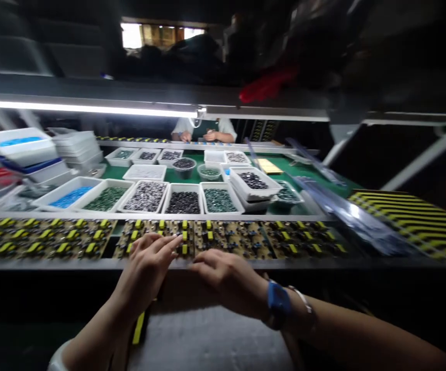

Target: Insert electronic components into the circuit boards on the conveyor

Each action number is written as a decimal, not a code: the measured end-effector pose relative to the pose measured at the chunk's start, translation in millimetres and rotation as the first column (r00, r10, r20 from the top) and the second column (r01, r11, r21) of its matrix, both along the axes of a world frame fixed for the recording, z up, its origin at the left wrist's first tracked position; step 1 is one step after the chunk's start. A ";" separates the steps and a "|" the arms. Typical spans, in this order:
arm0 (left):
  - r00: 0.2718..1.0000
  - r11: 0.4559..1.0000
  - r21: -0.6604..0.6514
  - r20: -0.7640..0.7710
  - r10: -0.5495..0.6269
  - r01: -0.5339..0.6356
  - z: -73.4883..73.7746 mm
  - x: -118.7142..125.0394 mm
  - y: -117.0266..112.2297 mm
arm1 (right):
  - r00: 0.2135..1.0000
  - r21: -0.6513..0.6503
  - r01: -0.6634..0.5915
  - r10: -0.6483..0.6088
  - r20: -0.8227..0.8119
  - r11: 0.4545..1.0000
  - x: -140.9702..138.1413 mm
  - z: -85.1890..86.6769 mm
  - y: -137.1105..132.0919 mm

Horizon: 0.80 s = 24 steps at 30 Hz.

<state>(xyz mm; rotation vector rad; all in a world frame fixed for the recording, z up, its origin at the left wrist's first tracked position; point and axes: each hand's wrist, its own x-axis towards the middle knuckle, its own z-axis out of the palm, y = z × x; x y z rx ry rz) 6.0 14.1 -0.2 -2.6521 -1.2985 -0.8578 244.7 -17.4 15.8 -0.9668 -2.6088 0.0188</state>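
Observation:
My left hand reaches over a row of circuit boards, its fingers stretched out and resting at a yellow component. My right hand is beside it at the front edge of the boards, fingers curled together and pointing left. Whatever its fingertips may hold is hidden. A blue watch and a bracelet are on that wrist. Yellow block-shaped components fill the boards on the left; the board right of my hands has fewer. Below my left wrist sticks out a yellow strip.
Behind the boards stand white trays of small parts: blue, green and black. Stacked trays rise at left. Clear plastic tubes and a yellow-black striped stack lie at right. Across the bench a person's hands work.

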 end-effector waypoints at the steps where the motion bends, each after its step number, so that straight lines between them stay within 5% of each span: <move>1: 0.999 0.999 0.008 0.020 0.040 -0.040 3.2 -5.2 -4.1 | 0.999 0.002 0.027 -0.027 -0.024 1.000 0.4 -0.5 4.9; 4: 0.993 0.990 -0.079 0.012 0.120 -0.119 14.6 -20.3 -23.4 | 0.996 0.052 0.070 -0.067 -0.066 0.996 -4.6 -2.8 21.3; 10: 0.881 0.846 -0.473 -0.473 -0.007 -0.247 19.2 -29.0 -73.9 | 0.996 0.049 0.093 -0.093 0.001 0.994 -22.8 2.5 43.2; 17: 0.873 0.918 -0.312 -0.483 0.069 -0.244 -16.4 -29.4 -102.4 | 0.996 -0.003 0.085 -0.085 0.029 0.996 -20.6 8.5 53.0; 24: 0.899 0.984 -0.030 -0.413 0.148 -0.176 -32.0 -28.7 -110.4 | 0.997 -0.021 0.066 -0.065 0.045 0.998 -21.5 10.0 56.6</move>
